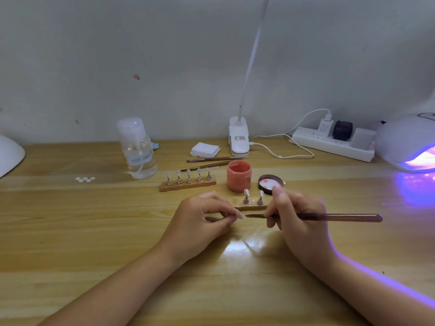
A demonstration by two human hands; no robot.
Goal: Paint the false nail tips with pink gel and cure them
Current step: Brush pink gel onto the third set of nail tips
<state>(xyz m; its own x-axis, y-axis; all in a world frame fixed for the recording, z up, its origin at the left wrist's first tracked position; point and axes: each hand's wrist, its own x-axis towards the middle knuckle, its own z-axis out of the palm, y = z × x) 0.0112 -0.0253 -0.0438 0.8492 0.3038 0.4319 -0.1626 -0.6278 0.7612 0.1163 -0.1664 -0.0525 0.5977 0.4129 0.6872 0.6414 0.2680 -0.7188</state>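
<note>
Head view. A wooden bench [70, 220] was recorded beneath all items.

Left hand [200, 220]: fingers curled, a small nail-tip stand pinched between thumb and fingertips; the tip [239, 215] was seen at the fingertips, pale, its colour not clearly told.

Right hand [296, 215]: a gel brush [329, 217] was gripped pen-fashion, bristle end pointed toward the left hand's tip and just beside it.

Near holder strip [250, 208]: two stands with clear tips [246, 196] were set upright on it, between the hands.

Far holder strip [187, 184]: five stands with tips were carried in a row.

Pink gel jar [239, 176]: open, beside its lid [270, 181], which lay inner face up.

Two spare brushes [211, 159] were laid behind the jar.

Curing lamp [407, 144]: lit violet, at the far right.

Also listed: pump bottle [138, 149], stack of wipes [204, 148], clip lamp [239, 140], power strip [334, 144].
</note>
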